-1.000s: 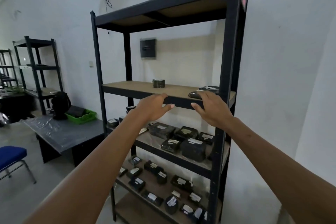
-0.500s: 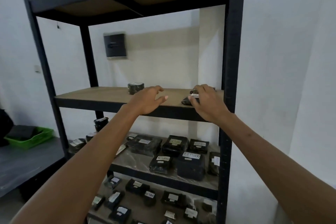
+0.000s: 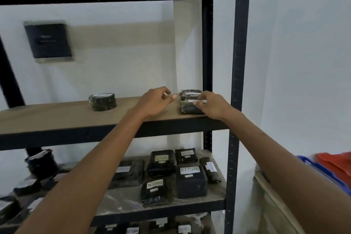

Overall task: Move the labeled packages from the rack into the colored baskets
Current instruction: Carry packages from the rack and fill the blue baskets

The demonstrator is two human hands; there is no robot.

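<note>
rack (image 3: 57, 116), package (image 3: 187, 109) label-up under right hand (image 3: 214, 106)

Showing a rack (image 3: 238, 62) of matt, dark-painted metal carrying smooth, matt brown board shelves (image 3: 57, 114). Catching light on packages (image 3: 187, 109) wrapped in glossy, crinkled black plastic and bearing white paper labels (image 3: 190, 169). Lining the lower shelf (image 3: 171, 213) with clear, shiny, wrinkled plastic sheet (image 3: 117, 201).
</note>
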